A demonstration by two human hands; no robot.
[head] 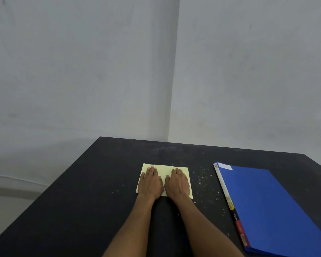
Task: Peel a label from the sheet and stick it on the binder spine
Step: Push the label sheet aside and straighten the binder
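The pale yellow label sheet (165,170) lies flat on the dark surface (100,191). The left hand (150,182) and the right hand (178,183) rest on it, fingers spread flat — each grip is open, holding nothing. The blue binder (271,206) lies well apart to the right, its spine (228,199) facing the sheet. No label looks peeled yet — both steps remain.

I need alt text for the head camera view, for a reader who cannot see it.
Two hands, left and right, lie flat, palms down, on a pale yellow label sheet on a black table. A blue binder lies flat to the right, apart from the sheet, its spine facing the hands.
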